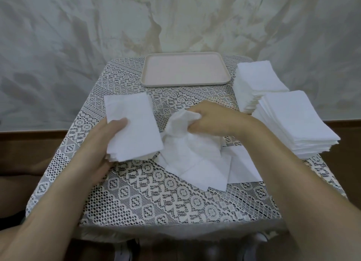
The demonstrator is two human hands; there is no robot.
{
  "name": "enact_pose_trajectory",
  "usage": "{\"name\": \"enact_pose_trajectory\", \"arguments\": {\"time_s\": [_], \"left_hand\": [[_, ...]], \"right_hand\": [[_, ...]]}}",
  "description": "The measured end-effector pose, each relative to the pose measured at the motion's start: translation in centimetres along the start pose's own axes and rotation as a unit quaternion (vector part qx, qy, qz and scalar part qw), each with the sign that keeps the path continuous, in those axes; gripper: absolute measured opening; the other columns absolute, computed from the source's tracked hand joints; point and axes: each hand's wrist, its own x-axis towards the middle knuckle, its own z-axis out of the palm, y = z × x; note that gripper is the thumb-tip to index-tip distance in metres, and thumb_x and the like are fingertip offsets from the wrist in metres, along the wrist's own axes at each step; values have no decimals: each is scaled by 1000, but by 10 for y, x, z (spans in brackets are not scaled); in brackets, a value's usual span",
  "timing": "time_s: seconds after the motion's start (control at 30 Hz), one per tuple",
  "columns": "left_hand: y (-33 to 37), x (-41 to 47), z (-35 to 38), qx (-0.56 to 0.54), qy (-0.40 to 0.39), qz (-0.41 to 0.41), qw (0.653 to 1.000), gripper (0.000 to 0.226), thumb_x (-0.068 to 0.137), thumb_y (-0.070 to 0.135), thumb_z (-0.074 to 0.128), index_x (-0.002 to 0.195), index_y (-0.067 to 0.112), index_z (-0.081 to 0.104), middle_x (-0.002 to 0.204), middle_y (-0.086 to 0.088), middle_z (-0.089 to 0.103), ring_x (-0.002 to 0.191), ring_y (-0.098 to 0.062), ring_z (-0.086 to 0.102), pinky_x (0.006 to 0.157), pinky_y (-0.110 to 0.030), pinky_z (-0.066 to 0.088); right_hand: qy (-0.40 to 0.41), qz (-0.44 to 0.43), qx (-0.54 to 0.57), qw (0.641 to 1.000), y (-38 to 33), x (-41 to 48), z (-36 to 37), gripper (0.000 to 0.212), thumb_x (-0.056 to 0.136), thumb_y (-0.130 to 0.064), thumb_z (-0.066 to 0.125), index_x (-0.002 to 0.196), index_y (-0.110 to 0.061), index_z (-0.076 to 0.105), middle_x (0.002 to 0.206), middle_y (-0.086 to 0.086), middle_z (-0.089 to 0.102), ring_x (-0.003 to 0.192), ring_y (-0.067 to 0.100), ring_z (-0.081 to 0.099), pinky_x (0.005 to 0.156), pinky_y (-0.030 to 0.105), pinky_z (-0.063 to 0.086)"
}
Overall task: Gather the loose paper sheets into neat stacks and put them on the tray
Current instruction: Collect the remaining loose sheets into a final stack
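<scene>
My left hand [105, 141] grips a small neat stack of white paper sheets [134, 124] by its near left corner, thumb on top, just above the table. My right hand [213, 120] is closed on a crumpled loose sheet [181, 122] and lifts it off a pile of loose white sheets [199, 163] lying in the middle of the table. A pale pink tray [185, 70] sits at the far edge with nothing on it. Two tall neat stacks of sheets stand on the right: the far stack [257, 81] and the near stack [297, 122].
The small table [156, 198] wears a white lace cloth. The near stack on the right overhangs the table's right edge. A draped pale backdrop [78, 36] hangs behind the table, and dark floor shows on both sides.
</scene>
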Motion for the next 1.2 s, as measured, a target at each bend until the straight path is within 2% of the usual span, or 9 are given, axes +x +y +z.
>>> {"name": "enact_pose_trajectory", "arguments": {"time_s": [0.13, 0.3, 0.4, 0.5, 0.67, 0.9, 1.03, 1.1, 1.2], "left_hand": [[-1, 2, -2, 5, 4, -1, 1000, 32, 96, 29, 65, 126, 18, 64, 105, 1, 82, 88, -15, 79, 60, -27, 62], [-2, 2, -2, 10, 10, -5, 1000, 26, 100, 28, 62, 124, 19, 65, 102, 2, 82, 86, -14, 79, 59, -27, 62], [-2, 3, -2, 8, 13, -5, 1000, 26, 101, 27, 62, 126, 18, 64, 103, 1, 82, 86, -15, 79, 59, -27, 61], [-2, 4, 1, 3, 14, -3, 1000, 27, 103, 25, 60, 128, 17, 63, 100, 2, 82, 83, -14, 79, 55, -26, 60], [-3, 4, 7, -21, 11, 1, 1000, 41, 97, 29, 64, 137, 21, 57, 117, -2, 79, 99, -20, 78, 64, -31, 64], [-7, 6, 17, -6, 27, 4, 1000, 26, 103, 29, 60, 128, 24, 60, 104, 3, 81, 94, -19, 79, 64, -32, 63], [-8, 4, 22, -1, 39, 14, 999, 25, 104, 32, 59, 129, 25, 60, 107, 3, 81, 96, -19, 79, 68, -33, 62], [-8, 3, 27, 0, 40, 21, 999, 27, 105, 34, 58, 130, 25, 60, 109, 3, 81, 98, -19, 78, 68, -33, 62], [-8, -2, 35, -8, 35, 23, 999, 34, 105, 39, 57, 136, 27, 59, 114, 4, 80, 103, -20, 77, 77, -36, 61]], "right_hand": [[-56, 1, -81, 995, -10, 6, 4, 12, 88, -18, 73, 89, -20, 62, 90, -3, 62, 83, 18, 58, 67, 32, 46], [-82, 28, -113, 990, -10, 1, 0, 17, 91, -25, 75, 93, -19, 60, 96, -5, 59, 90, 21, 60, 66, 29, 45], [-55, 50, -40, 996, -5, -10, -7, 16, 89, -26, 76, 95, -15, 67, 90, -2, 68, 76, 14, 65, 61, 25, 48], [58, 63, 133, 987, 8, -22, -9, 12, 87, -25, 79, 86, -19, 69, 76, -9, 71, 63, 4, 67, 56, 19, 50], [126, 94, 77, 985, 24, -33, 6, 13, 89, -29, 73, 98, -19, 70, 95, -6, 73, 91, 18, 70, 79, 33, 53], [124, 140, 177, 966, 36, -44, 7, 7, 89, -20, 73, 89, -14, 71, 87, 6, 77, 83, 27, 75, 82, 47, 60], [289, 81, 373, 878, 26, -51, 3, 10, 86, -21, 77, 95, -20, 73, 88, -7, 79, 82, 16, 76, 74, 38, 61], [281, 35, 476, 833, 15, -57, 1, 9, 91, -11, 73, 96, -18, 73, 84, -9, 79, 73, 8, 75, 57, 23, 55], [245, 18, 493, 835, 0, -59, 10, 10, 92, -5, 70, 95, -15, 73, 82, -6, 79, 68, 8, 74, 52, 19, 53]]}}
